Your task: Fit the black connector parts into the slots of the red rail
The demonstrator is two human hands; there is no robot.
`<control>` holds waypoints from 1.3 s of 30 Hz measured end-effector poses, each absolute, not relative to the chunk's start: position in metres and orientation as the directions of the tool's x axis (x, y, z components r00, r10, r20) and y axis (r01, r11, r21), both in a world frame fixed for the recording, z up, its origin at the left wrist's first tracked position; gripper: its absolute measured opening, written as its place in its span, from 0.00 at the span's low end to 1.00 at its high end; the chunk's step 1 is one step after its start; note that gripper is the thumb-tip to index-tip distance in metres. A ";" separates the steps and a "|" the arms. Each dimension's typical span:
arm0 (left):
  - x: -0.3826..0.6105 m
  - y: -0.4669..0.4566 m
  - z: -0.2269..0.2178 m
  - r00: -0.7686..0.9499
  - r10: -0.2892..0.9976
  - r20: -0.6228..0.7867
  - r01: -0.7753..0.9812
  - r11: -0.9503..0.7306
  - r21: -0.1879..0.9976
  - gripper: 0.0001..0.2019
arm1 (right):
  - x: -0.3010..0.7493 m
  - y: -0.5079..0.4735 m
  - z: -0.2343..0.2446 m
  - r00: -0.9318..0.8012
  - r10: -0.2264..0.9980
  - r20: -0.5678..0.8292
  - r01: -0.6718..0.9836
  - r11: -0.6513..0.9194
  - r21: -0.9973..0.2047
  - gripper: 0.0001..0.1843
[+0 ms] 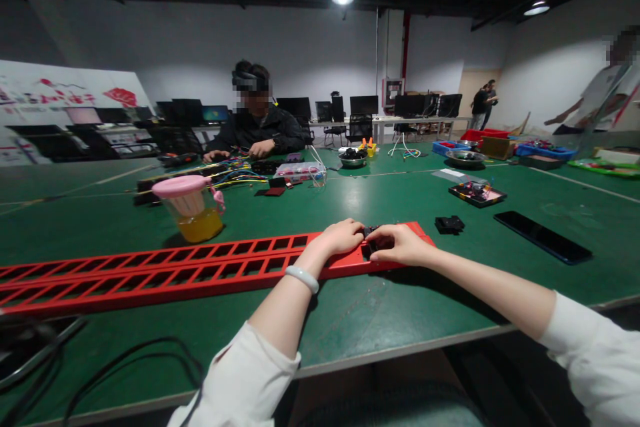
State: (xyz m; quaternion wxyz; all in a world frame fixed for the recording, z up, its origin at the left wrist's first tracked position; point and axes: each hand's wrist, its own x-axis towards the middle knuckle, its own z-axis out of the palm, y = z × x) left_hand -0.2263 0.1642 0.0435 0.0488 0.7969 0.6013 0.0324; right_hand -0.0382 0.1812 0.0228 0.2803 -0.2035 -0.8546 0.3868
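A long red frame (200, 280) with two rows of slanted openings lies across the green table. Near its right end, my right hand (403, 245) pinches a small black part (381, 242) at an opening, thumb below and fingers above. My left hand (345, 235) rests on the frame just to the left, its fingers curled together against the same part's far edge. Most of that part is hidden by my fingers, so its exact kind does not show. A loose black block (449, 224) lies on the table right of the frame.
A pink-lidded cup (193, 209) of yellow liquid stands behind the frame. At right lie a phone (543, 237) and a small tray (477, 193) of parts. Black cables (145, 347) run at the front left. A co-worker (255, 123) sits opposite among wires.
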 end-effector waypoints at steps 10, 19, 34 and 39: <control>-0.226 0.164 0.044 0.264 0.964 -0.009 0.956 -0.261 0.130 0.17 | -0.038 0.179 0.025 -0.765 0.546 0.342 0.133 0.653 -0.746 0.22; -0.226 0.163 0.045 0.260 0.965 -0.017 0.959 -0.256 0.121 0.17 | -0.037 0.179 0.026 -0.774 0.543 0.327 0.183 0.685 -0.705 0.21; -0.226 0.163 0.045 0.273 0.962 -0.015 0.958 -0.270 0.091 0.18 | -0.028 0.152 0.033 -0.907 0.141 0.397 0.201 0.973 0.114 0.33; -0.225 0.163 0.046 0.266 0.964 -0.020 0.960 -0.264 0.091 0.18 | -0.028 0.153 0.032 -0.930 0.089 0.358 0.164 0.969 0.186 0.40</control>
